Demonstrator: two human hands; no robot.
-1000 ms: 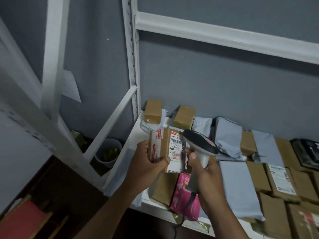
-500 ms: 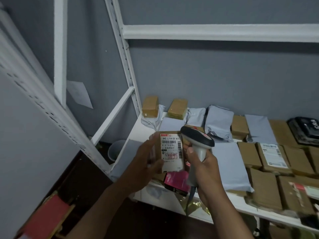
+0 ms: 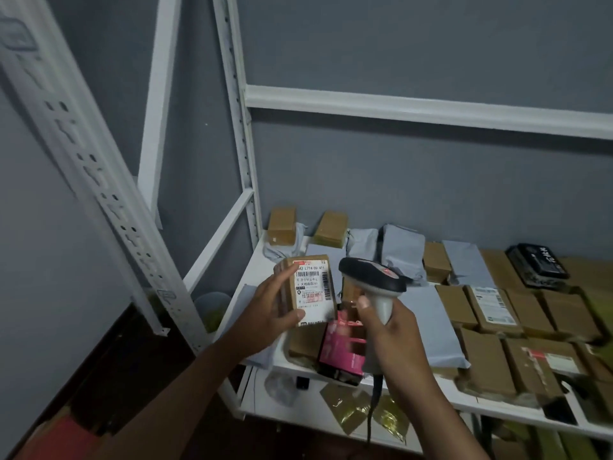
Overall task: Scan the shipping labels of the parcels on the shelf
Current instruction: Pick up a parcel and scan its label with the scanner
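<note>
Left hand (image 3: 270,307): holds a small brown parcel (image 3: 306,292) up above the left end of the shelf (image 3: 255,267) — thumb on the lower front edge, fingers curled over the top left corner, so the grip is pinching the parcel.
Parcel: upright, its white shipping label (image 3: 313,290) facing the camera; printed text and barcodes show, with a red stripe along the top edge.
Right hand (image 3: 394,330): wrapped around the pale handle of a scanner (image 3: 373,280), the grip closed on it, index finger at the front of the handle.
Scanner: just right of the held parcel and apart from it; its dark head points left toward the label; a cable hangs from the handle's base past the shelf's front edge.
Shelf: white metal frame against a grey wall; its deck carries many parcels.
Pink package (image 3: 345,346): lies on the shelf below the held parcel, near the front edge, beside a flat brown box.
Two small boxes (image 3: 282,225): stand at the back left corner of the shelf, behind the held parcel.
Grey mailers (image 3: 403,250): at the back of the shelf, right of the two small boxes — another lies flat behind the scanner.
Brown boxes (image 3: 484,360): fill the right part of the shelf in rows; a few show labels.
Black package (image 3: 537,265): at the back of the shelf, far to the right.
</note>
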